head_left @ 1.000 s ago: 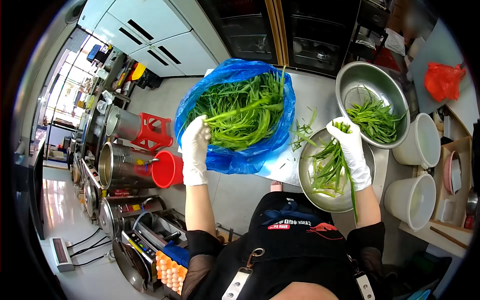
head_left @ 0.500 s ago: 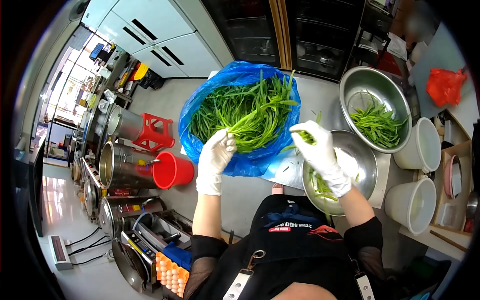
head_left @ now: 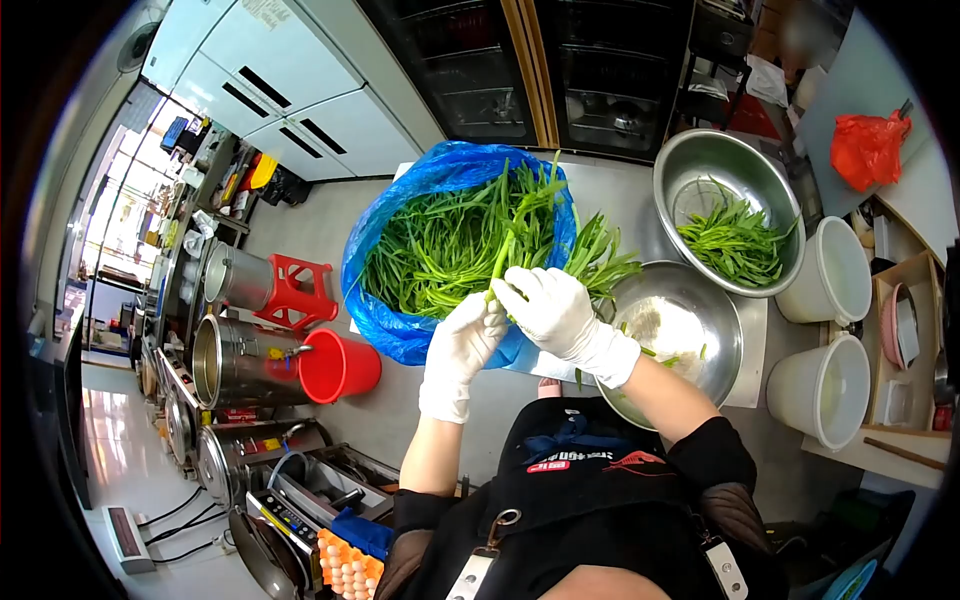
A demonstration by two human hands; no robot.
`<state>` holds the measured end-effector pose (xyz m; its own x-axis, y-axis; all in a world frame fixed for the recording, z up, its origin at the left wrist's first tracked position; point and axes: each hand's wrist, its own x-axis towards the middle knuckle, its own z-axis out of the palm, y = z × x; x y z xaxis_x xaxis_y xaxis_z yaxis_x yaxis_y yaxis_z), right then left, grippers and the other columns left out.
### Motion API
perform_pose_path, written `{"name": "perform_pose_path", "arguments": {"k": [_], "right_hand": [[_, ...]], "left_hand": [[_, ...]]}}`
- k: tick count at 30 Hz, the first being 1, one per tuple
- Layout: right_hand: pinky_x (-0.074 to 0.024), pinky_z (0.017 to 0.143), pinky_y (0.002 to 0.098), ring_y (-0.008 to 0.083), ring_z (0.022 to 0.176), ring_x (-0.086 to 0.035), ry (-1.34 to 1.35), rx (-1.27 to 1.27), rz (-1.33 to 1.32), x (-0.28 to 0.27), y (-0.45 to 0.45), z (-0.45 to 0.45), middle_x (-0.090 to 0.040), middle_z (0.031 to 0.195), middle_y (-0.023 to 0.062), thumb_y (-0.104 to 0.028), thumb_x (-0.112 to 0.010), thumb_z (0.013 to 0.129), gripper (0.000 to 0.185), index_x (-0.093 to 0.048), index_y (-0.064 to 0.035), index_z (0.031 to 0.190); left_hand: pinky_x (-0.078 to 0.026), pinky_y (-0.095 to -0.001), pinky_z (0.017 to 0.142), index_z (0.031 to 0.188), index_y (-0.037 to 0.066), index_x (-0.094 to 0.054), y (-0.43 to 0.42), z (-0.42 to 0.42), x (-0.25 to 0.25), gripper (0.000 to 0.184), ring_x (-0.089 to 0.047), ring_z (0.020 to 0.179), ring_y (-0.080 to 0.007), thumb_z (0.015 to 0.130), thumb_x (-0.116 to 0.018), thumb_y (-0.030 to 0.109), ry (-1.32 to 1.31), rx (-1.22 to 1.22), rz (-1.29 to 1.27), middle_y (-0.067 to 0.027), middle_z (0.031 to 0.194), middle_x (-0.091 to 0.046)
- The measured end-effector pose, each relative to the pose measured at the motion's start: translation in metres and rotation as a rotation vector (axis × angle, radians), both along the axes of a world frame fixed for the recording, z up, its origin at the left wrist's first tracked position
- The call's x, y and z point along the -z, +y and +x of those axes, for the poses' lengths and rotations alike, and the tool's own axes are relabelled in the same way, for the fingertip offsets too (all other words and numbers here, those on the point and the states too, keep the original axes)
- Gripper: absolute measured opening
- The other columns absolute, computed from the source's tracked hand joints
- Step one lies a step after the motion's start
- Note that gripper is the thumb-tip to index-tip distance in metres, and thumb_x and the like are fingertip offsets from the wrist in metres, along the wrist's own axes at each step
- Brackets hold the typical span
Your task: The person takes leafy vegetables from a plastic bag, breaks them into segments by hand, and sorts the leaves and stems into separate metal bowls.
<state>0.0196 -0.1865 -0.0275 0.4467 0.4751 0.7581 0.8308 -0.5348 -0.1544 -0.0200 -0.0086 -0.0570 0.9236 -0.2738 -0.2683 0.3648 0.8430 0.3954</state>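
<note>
My gloved left hand (head_left: 465,345) pinches the lower end of a stalk of water spinach (head_left: 500,258) over the front of the blue plastic bag (head_left: 360,285). Touching the same stalk with its fingertips is my gloved right hand (head_left: 562,318), which also has a leafy bunch (head_left: 602,260) sticking out past it to the right. Long, narrow-leaved greens (head_left: 430,240) fill the opened bag. Under my right forearm, a steel bowl (head_left: 715,320) holds a few short pieces. Behind it, a second steel bowl (head_left: 672,170) contains a pile of picked stems and leaves (head_left: 735,245).
Two white buckets (head_left: 838,270) stand at the right, beside a wooden box (head_left: 915,340). On the left are a red bucket (head_left: 340,365), a red stool (head_left: 303,290) and steel pots (head_left: 235,360). An egg tray (head_left: 348,568) lies low at the left.
My right hand has moved left from above the nearer bowl to meet my left hand at the stalk. My left hand has shifted slightly right and down. The leafy bunch now shows beside my right hand.
</note>
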Motion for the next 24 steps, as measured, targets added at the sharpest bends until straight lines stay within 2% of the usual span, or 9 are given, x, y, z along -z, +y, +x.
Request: {"name": "perform_pose_path", "arguments": {"k": [3,8,11,15,16,19,20,23,24], "right_hand": [[-0.0471,0.060,0.0293,0.0168,0.071,-0.058,-0.009,0.009,-0.007,0.004,-0.001,0.001,-0.057,0.090,0.0052,-0.018,-0.059,0.074,0.027,-0.062,-0.0045,0.097],[-0.0475,0.060,0.0305,0.0180,0.072,-0.060,0.080,0.044,-0.039,0.017,0.000,-0.003,-0.057,0.086,0.0042,-0.018,-0.062,0.075,0.017,-0.059,-0.0081,0.089],[-0.0488,0.059,0.0339,0.0216,0.070,-0.061,0.409,-0.024,0.292,0.026,0.007,-0.007,-0.057,0.083,0.0051,-0.018,-0.067,0.074,0.019,-0.060,-0.0082,0.088],[-0.0498,0.061,0.0289,0.0141,0.065,-0.061,1.028,0.051,0.708,0.052,0.005,0.016,-0.064,0.074,0.0064,-0.014,-0.068,0.082,0.012,-0.065,-0.0036,0.085],[-0.0487,0.064,0.0257,0.0093,0.067,-0.059,1.128,0.053,0.771,0.051,-0.004,0.021,-0.066,0.072,0.0056,-0.014,-0.068,0.084,0.012,-0.067,-0.0023,0.086],[-0.0469,0.064,0.0247,0.0076,0.070,-0.058,1.080,-0.062,0.834,0.045,-0.025,0.030,-0.067,0.077,0.0028,-0.012,-0.065,0.088,0.011,-0.066,-0.0015,0.090],[-0.0410,0.059,0.0206,0.0039,0.066,-0.051,1.209,-0.055,0.788,0.034,-0.035,0.032,-0.065,0.080,-0.0020,-0.012,-0.064,0.090,0.009,-0.069,-0.0052,0.093],[-0.0397,0.058,0.0209,0.0046,0.064,-0.050,1.176,-0.197,0.812,0.027,-0.052,0.042,-0.062,0.075,-0.0013,-0.012,-0.062,0.091,0.008,-0.064,-0.0057,0.093],[-0.0411,0.059,0.0220,0.0056,0.065,-0.051,1.138,-0.203,0.770,0.027,-0.054,0.045,-0.062,0.076,0.0008,-0.011,-0.061,0.090,0.006,-0.062,-0.0054,0.093]], "left_hand": [[-0.047,-0.0262,0.069,0.112,-0.004,-0.053,0.000,0.000,0.014,0.026,-0.053,0.077,-0.0158,0.090,-0.059,0.009,-0.049,0.040,-0.013,-0.0088,0.093,-0.059],[-0.046,-0.0251,0.070,0.130,-0.009,-0.044,-0.001,0.001,0.020,0.047,-0.053,0.078,-0.0137,0.089,-0.061,0.006,-0.098,0.100,0.097,-0.0079,0.095,-0.059],[-0.044,-0.0254,0.070,0.125,-0.010,-0.049,-0.003,0.000,0.023,0.043,-0.053,0.078,-0.0144,0.087,-0.063,0.005,-0.144,0.056,0.184,-0.0081,0.096,-0.059],[-0.044,-0.0263,0.071,0.119,-0.010,-0.054,0.003,-0.007,0.028,0.038,-0.053,0.077,-0.0157,0.086,-0.065,0.007,-0.197,-0.001,0.315,-0.0083,0.094,-0.060],[-0.044,-0.0268,0.071,0.118,-0.010,-0.055,0.005,-0.010,0.021,0.038,-0.053,0.077,-0.0159,0.086,-0.065,0.008,-0.177,-0.012,0.347,-0.0085,0.093,-0.060],[-0.044,-0.0279,0.066,0.116,-0.009,-0.057,0.028,-0.012,0.013,0.036,-0.053,0.077,-0.0157,0.088,-0.064,0.012,-0.144,-0.040,0.422,-0.0093,0.092,-0.061],[-0.043,-0.0273,0.065,0.115,-0.008,-0.058,0.036,-0.013,0.015,0.035,-0.053,0.076,-0.0156,0.088,-0.064,0.013,-0.113,-0.084,0.422,-0.0094,0.092,-0.061],[-0.041,-0.0259,0.061,0.110,-0.006,-0.060,0.059,-0.016,0.018,0.031,-0.053,0.072,-0.0148,0.088,-0.065,0.015,-0.146,-0.135,0.538,-0.0092,0.087,-0.062],[-0.042,-0.0254,0.061,0.108,-0.006,-0.063,0.061,-0.020,0.010,0.029,-0.054,0.070,-0.0142,0.087,-0.067,0.015,-0.139,-0.120,0.683,-0.0080,0.085,-0.062]]}}
